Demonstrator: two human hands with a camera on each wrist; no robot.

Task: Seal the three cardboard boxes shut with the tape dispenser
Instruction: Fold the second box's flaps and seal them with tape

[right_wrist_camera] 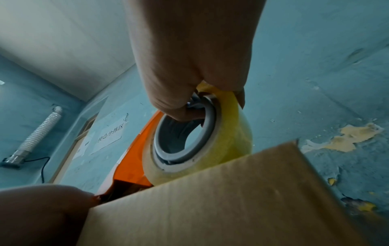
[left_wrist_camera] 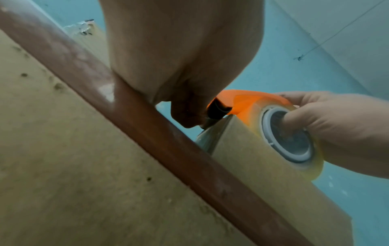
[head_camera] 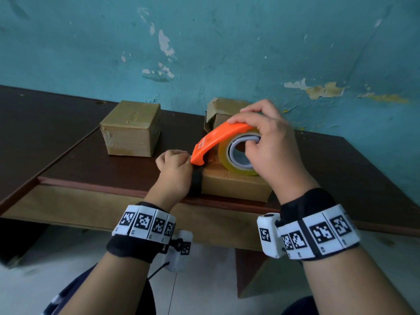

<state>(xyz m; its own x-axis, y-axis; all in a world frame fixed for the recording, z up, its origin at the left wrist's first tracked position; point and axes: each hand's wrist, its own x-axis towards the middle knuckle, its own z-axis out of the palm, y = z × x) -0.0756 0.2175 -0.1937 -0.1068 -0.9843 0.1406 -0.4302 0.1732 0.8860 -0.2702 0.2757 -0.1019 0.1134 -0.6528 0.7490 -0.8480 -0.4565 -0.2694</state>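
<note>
A near cardboard box (head_camera: 234, 186) lies at the table's front edge. On it rests an orange tape dispenser (head_camera: 218, 138) with a yellowish clear roll (head_camera: 241, 155). My right hand (head_camera: 261, 137) grips the dispenser from above, thumb hooked in the roll's grey core (right_wrist_camera: 181, 138). The dispenser's nose points down at the box's left end. My left hand (head_camera: 175, 169) sits there with curled fingers, its thumb tip (left_wrist_camera: 185, 116) on the tape at the box's top corner (left_wrist_camera: 207, 128). A taped box (head_camera: 130, 128) stands back left. A third box (head_camera: 223, 111) with a raised flap is half hidden behind my right hand.
The dark brown table (head_camera: 68, 155) runs along a peeling teal wall (head_camera: 227, 42) just behind the boxes. Its front edge (left_wrist_camera: 147, 133) lies directly under my left wrist. A white corrugated hose (right_wrist_camera: 38, 133) hangs on the far wall.
</note>
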